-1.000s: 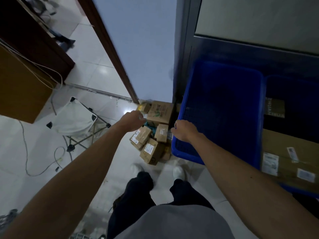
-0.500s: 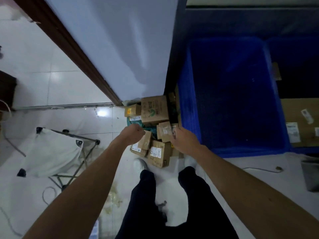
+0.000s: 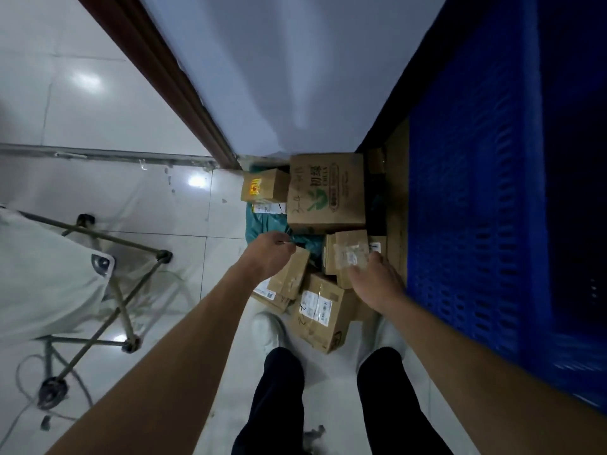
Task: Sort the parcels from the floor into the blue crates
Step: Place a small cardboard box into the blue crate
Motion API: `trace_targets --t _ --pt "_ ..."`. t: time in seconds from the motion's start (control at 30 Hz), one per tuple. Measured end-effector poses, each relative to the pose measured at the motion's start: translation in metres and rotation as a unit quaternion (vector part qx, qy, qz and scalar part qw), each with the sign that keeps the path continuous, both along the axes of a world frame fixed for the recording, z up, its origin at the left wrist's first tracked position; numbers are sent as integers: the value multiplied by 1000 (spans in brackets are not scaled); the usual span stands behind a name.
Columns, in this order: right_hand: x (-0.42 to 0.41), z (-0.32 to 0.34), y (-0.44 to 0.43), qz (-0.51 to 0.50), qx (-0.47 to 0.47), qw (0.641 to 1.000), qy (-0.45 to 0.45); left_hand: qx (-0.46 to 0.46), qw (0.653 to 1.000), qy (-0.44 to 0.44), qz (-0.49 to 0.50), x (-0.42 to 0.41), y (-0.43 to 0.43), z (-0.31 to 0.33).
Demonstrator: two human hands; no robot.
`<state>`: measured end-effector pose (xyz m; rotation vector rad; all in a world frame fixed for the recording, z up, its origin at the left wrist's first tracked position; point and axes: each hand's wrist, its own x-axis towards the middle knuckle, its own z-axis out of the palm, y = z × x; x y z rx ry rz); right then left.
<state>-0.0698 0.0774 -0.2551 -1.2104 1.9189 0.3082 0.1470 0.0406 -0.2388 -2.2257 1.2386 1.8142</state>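
A pile of cardboard parcels lies on the tiled floor at the foot of the wall, beside a tall blue crate (image 3: 476, 224) on the right. My left hand (image 3: 269, 256) curls over the top edge of a small tilted box (image 3: 290, 275). With fingers and thumb, my right hand (image 3: 377, 282) grips a small box with a clear taped label (image 3: 348, 249). In front of them lies a box with a white label (image 3: 320, 311). Behind stand a large box with a green logo (image 3: 326, 192), a small box with a yellow sticker (image 3: 262, 188) and a teal bag (image 3: 272, 224).
A folding stool with white fabric (image 3: 49, 274) stands to the left, with a loose cable (image 3: 29, 372) on the floor by it. A brown door frame (image 3: 170, 77) runs along the white wall. My white shoes (image 3: 267, 330) stand just in front of the pile.
I have bent lower over the pile. Both hands have come down onto the parcels: the left onto the tilted box, the right around the taped box.
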Motion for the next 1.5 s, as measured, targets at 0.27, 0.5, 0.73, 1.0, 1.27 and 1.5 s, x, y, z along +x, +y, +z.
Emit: trace_targets --t 0.27,0.5,0.73,1.0,1.27,1.5 --pt "1 -108 -65 -89 -65 994 19 9 1000 -6 26 9 -18 -124" --pt "-11 -166 -115 -204 -77 974 -64 -8 997 14 69 -10 -56 -184" --pt "-18 -174 -130 -265 -37 952 -149 -10 985 63 160 -24 -62 -204" --pt "-26 -136 -118 -265 -44 950 -159 -32 984 82 155 -33 -59 -175" --pt "-28 -104 -110 -269 -54 946 -173 -53 981 88 164 -30 -56 -133" --pt "-24 -64 -98 -296 -58 932 -201 -62 982 67 163 -25 -50 -94"
